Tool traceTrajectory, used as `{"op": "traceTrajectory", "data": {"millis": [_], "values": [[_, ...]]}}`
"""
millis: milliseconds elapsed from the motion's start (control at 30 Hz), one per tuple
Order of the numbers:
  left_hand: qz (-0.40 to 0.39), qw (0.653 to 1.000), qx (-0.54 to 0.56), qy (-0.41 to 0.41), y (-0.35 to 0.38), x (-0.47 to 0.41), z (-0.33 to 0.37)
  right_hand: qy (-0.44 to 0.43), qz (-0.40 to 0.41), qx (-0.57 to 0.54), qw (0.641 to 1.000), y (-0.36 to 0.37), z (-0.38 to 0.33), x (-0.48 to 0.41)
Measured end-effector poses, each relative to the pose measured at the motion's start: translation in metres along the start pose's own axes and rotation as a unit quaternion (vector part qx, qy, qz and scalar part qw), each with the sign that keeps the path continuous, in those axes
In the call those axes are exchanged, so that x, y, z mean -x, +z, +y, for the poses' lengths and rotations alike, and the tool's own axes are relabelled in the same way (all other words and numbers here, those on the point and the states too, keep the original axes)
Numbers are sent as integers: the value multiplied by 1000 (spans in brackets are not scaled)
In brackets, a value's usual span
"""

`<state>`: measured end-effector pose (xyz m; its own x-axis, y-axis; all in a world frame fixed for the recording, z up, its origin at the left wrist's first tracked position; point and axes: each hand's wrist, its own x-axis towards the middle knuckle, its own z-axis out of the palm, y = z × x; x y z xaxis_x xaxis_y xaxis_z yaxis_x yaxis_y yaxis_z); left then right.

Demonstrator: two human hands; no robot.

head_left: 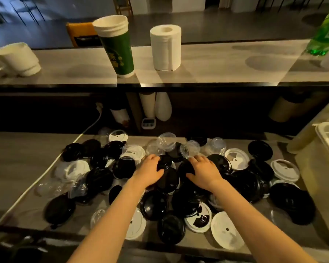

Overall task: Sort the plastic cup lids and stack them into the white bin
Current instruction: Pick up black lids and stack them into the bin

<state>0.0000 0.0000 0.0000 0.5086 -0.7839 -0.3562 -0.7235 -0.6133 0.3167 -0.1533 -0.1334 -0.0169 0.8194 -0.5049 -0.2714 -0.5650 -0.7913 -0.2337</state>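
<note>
**Desk:** What does the head view show, and how far along is the sorting?

**Photographer:** Barely started, I'd judge. Black lids (154,204), white lids (226,230) and clear lids (167,141) lie mixed in one loose heap across the bench (17,164). No sorted stacks are visible. The white bin (325,130) stands at the right edge, just beside the heap. Its inside is mostly out of frame, and no lids can be seen in it.

**Desk:** And the hands?

**Photographer:** Both are in the middle of the heap. The left hand (150,170) curls its fingers and thumb round a black lid (164,163). The right hand (203,170) lies palm down on other black lids with its fingers bent. I cannot tell whether it grips one or only rests there.

**Desk:** Any readable brands or labels?

**Photographer:** Only one candidate. The green paper cup stack (118,46) on the upper bench (217,59) carries yellow characters and small emblems, too blurred to read. Next to it stands a plain paper towel roll (165,48). The label on the green bottle (325,35) at far right is illegible.
</note>
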Motion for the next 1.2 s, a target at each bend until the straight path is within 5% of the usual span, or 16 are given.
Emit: {"op": "traceTrajectory", "data": {"millis": [367, 633, 1000, 1200], "values": [[-84, 990, 17, -108, 5, -39, -4, 11, -59, -40, 997, 12, 11, -24], [-81, 992, 35, -92, 8, -47, -10, 29, 34, -136, 990, 14, 14, -20], [33, 979, 183, -84, 2, -32, -3, 74, 155, -424, 889, 0, 10, 12], [121, 914, 385, -46, -20, 1, 8, 26, 187, -525, 830, -25, -5, 28]]}}
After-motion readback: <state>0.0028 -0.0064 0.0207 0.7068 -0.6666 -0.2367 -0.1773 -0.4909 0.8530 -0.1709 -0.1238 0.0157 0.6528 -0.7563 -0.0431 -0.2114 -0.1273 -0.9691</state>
